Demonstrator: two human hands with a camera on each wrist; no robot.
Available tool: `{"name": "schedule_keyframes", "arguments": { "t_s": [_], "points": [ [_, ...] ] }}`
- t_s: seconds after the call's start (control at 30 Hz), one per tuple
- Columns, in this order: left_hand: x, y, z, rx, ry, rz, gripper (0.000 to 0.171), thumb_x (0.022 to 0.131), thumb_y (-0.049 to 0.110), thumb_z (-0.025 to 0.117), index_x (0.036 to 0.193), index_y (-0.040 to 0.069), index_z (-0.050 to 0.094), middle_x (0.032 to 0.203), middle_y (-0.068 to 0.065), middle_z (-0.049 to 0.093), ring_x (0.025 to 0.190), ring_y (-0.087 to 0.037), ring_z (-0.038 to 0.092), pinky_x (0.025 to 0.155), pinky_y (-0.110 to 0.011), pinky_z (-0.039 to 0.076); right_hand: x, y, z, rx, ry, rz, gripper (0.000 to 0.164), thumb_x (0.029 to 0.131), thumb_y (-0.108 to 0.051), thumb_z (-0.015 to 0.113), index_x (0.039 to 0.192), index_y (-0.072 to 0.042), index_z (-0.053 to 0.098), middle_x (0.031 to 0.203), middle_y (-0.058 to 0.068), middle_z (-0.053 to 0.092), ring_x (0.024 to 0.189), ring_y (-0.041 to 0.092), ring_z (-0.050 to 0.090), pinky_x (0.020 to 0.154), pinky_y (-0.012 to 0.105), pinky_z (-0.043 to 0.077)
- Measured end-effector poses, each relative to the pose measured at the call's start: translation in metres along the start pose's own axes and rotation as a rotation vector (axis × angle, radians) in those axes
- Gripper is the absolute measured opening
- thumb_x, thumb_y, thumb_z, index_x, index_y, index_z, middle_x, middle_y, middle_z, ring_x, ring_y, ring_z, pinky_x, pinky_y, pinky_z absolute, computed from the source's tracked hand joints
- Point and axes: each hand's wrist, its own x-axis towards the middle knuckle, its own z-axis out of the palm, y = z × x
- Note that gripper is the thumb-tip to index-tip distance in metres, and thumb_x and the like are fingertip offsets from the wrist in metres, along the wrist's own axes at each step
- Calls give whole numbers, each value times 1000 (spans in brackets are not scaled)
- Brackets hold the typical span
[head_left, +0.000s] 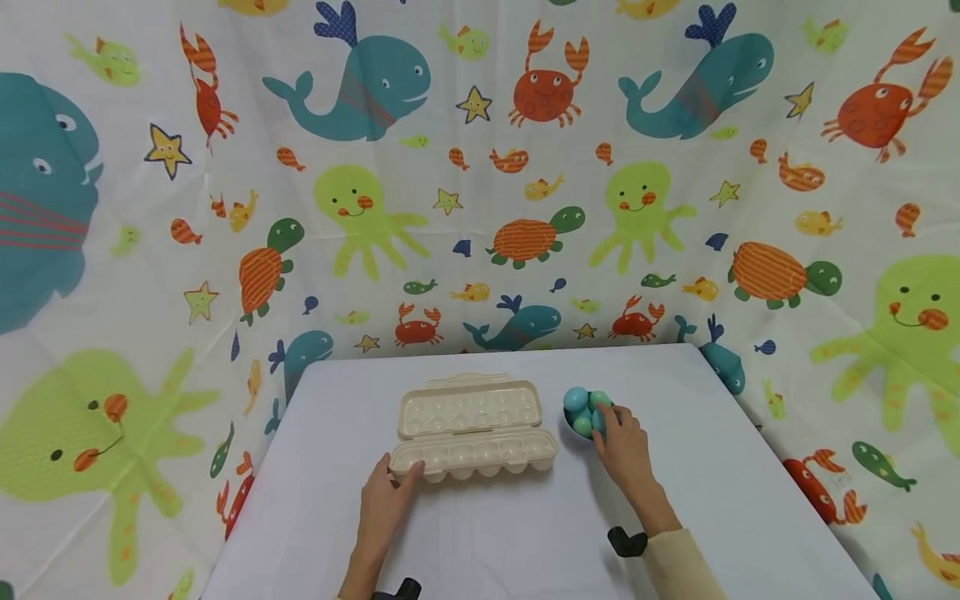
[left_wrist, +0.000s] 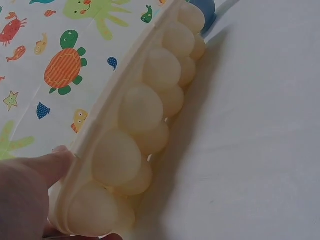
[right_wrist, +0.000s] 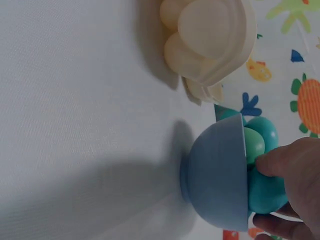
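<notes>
An egg carton [head_left: 474,454] in cream plastic lies with its lid raised on the white table, its cups holding nothing that I can see. My left hand [head_left: 386,498] grips the carton's near left end, thumb on the rim and fingers partly hidden below, as the left wrist view shows. To the carton's right stands a blue bowl [right_wrist: 215,175] heaped with blue and green toy eggs. Over the bowl, my right hand [head_left: 624,446] has thumb and fingers around a teal egg [right_wrist: 266,191], which still sits among the others.
The white table [head_left: 525,542] spreads in front of the carton and bowl. Behind and at both sides hangs a curtain [head_left: 480,200] printed with sea animals, close to the table's edges. A dark strap device [head_left: 627,542] sits on my right wrist.
</notes>
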Motion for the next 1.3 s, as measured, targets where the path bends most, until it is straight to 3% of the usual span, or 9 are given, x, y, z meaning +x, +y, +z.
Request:
{"name": "schedule_keyframes", "arguments": {
  "t_s": [0.3,0.6,0.9,1.13,1.3],
  "points": [
    [-6,-12,0,-6,18,-15,79,96,38,78,147,-15,50,124,-32,72,102,-35,74,87,-46,62,1,-2,1,-17,-39,22,49,93,-10,77,136,6,61,122,36,66,104,53,68,75,63,57],
    [-15,-26,1,-46,44,-35,82,87,29,89,144,-17,52,122,-33,72,106,-39,75,91,-48,63,1,-2,3,3,-81,45,47,95,-10,72,137,8,59,123,38,64,107,54,66,81,66,57],
    [-17,-35,7,-105,49,-37,85,81,19,94,144,-17,51,122,-34,72,108,-40,75,91,-43,64,3,-4,7,56,21,-9,44,90,-2,75,130,10,61,117,39,63,101,55,66,79,68,57],
    [-14,-35,11,-133,64,-28,84,81,20,94,146,-14,53,122,-30,73,110,-38,74,95,-45,62,16,-31,6,181,15,-8,50,91,1,73,138,10,56,125,39,59,113,55,62,92,68,55],
    [-16,-37,13,-153,70,-47,84,83,21,93,147,-12,51,125,-29,71,112,-38,74,97,-45,61,26,-67,13,293,-73,1,60,92,0,68,149,8,49,133,35,55,123,51,57,101,65,54]
  ]
}}
